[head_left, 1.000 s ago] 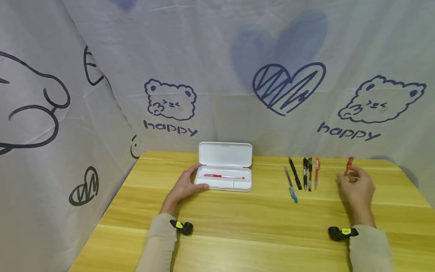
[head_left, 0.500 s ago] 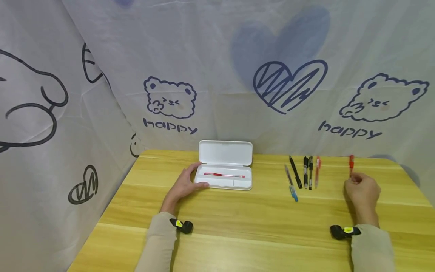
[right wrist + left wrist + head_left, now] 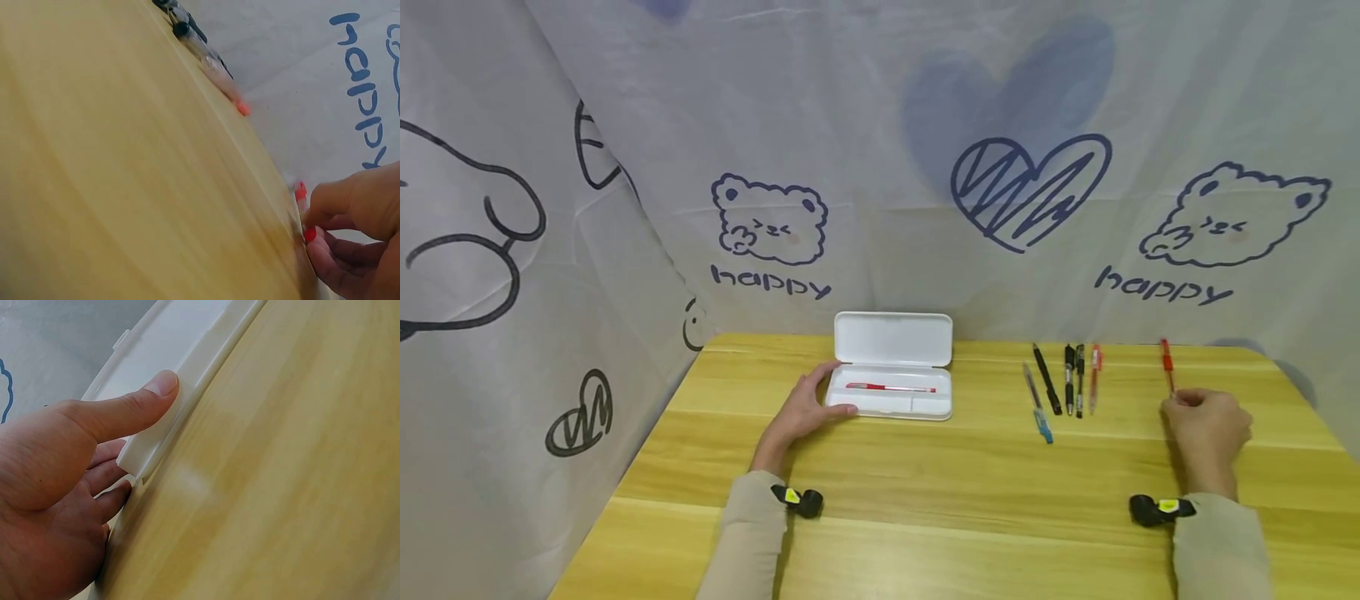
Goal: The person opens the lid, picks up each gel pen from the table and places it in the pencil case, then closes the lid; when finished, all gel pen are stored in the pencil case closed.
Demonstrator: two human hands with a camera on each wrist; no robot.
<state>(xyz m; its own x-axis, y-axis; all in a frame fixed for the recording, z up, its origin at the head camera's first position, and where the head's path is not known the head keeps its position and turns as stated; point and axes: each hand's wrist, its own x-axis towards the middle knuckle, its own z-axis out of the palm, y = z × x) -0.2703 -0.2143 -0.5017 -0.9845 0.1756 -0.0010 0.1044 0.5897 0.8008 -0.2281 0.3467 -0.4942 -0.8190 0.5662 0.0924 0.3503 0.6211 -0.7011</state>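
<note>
A white pencil case (image 3: 892,338) stands with its lid up at the back of the table, a red pen (image 3: 891,387) lying inside. My left hand (image 3: 801,412) holds the case's left end; in the left wrist view the thumb (image 3: 140,409) lies on its front wall and the other fingers bend round the corner. At the back right, my right hand (image 3: 1208,433) pinches the near end of another red pen (image 3: 1167,358), whose far part points to the backdrop. The right wrist view shows a red tip (image 3: 310,234) between thumb and fingers.
Between the case and my right hand lie a blue-capped pen (image 3: 1041,417), several black pens (image 3: 1047,379) and a pink-red pen (image 3: 1094,379), roughly side by side. A printed cloth (image 3: 895,250) rises behind the wooden table (image 3: 970,483).
My right hand has drawn back slightly toward me, from beside the red pen to its near end, so more of the pen shows. The left hand and case have stayed put.
</note>
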